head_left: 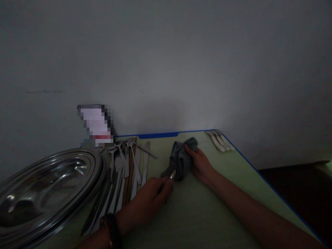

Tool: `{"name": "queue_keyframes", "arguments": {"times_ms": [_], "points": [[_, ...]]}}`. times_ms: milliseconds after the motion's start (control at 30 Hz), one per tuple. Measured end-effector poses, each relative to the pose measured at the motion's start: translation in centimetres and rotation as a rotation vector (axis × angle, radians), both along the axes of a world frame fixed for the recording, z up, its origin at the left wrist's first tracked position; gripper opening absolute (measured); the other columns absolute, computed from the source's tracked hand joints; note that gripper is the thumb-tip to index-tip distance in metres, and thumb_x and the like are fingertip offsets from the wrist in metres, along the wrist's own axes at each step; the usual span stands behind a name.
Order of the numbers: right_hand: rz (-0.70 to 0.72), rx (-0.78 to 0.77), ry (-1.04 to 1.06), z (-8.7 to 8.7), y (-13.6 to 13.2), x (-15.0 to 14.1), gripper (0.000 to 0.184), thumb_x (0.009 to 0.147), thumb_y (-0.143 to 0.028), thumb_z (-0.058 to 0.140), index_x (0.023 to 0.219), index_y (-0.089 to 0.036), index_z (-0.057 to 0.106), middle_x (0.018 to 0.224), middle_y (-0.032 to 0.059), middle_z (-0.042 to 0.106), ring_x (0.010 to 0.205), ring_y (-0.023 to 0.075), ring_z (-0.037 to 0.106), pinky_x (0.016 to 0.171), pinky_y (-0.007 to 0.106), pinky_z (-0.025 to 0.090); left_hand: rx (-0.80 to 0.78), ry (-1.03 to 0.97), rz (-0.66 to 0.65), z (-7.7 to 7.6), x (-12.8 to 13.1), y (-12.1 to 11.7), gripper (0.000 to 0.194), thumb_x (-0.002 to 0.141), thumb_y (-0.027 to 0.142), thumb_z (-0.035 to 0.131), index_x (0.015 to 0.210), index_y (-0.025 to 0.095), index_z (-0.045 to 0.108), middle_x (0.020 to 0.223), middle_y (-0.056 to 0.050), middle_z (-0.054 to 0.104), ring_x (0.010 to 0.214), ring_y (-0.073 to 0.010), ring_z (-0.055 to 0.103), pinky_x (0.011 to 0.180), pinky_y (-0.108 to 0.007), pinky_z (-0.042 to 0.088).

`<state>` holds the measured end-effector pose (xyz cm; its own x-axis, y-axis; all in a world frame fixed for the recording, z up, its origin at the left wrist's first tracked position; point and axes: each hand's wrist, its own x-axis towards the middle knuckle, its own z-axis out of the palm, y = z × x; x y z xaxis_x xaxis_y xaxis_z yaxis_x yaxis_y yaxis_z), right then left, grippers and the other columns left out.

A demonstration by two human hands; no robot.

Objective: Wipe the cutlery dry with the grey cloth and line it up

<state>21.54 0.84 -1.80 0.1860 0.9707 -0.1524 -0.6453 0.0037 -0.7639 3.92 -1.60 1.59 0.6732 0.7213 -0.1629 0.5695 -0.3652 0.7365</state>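
My left hand (153,197) is closed around the metal handle of a piece of cutlery (173,174); its far end is hidden inside a grey cloth (181,157). With fingers and thumb pressed together, my right hand (198,160) grips the cloth around that hidden end. Left of my hands lies a spread of cutlery: several spoons (133,162), table knives (145,162) and a pair of brown chopsticks (128,180). At the far right of the table three forks (219,141) rest side by side, apart from the others.
Stacked oval steel plates (97,162) with divided hollows stand at the left edge. Behind them a phone (97,124), blurred out, leans against the grey wall (166,69). The pale green table (207,207) has a blue rim and meets the wall at the back.
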Motion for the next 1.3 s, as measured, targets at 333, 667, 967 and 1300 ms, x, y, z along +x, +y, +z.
{"name": "queue_keyframes", "arguments": {"times_ms": [333,667,967,1300], "points": [[-0.006,0.006,-0.01,-0.4,0.2,0.2,0.02,0.06,-0.022,0.073,0.077,-0.018,0.063,0.076,0.0016,0.071,0.075,0.0185,0.066,0.073,0.032,0.051,0.022,0.015,-0.03,-0.4,0.0,0.0,0.041,0.09,0.04,0.027,0.065,0.016,0.048,0.058,0.003,0.042,0.053,-0.0105,0.042,0.05,-0.022,0.031],[0.096,0.027,0.018,-0.2,0.1,0.9,0.026,0.057,-0.013,0.073,0.081,-0.018,0.065,0.079,0.0015,0.071,0.072,0.0178,0.066,0.075,0.034,0.05,0.006,-0.019,-0.048,-0.4,-0.1,0.0,0.038,0.091,0.039,0.028,0.067,0.017,0.047,0.061,0.004,0.044,0.056,-0.0104,0.042,0.053,-0.022,0.032],[0.206,-0.028,0.162,0.6,0.0,0.8,0.017,0.066,-0.027,0.058,0.08,-0.02,0.064,0.082,0.0044,0.071,0.091,0.0229,0.063,0.08,0.038,0.049,-0.01,-0.006,-0.036,-0.4,-0.2,0.0,0.039,0.09,0.041,0.028,0.068,0.016,0.049,0.06,0.004,0.042,0.056,-0.0104,0.041,0.051,-0.022,0.031],[0.015,-0.029,-0.007,0.3,-0.3,0.0,0.024,0.06,-0.031,0.075,0.076,-0.017,0.064,0.07,0.0018,0.07,0.072,0.0189,0.065,0.071,0.032,0.052,0.021,0.01,-0.056,-0.1,0.0,-0.1,0.04,0.091,0.039,0.027,0.066,0.017,0.048,0.058,0.004,0.043,0.054,-0.0106,0.043,0.052,-0.022,0.032]]}}
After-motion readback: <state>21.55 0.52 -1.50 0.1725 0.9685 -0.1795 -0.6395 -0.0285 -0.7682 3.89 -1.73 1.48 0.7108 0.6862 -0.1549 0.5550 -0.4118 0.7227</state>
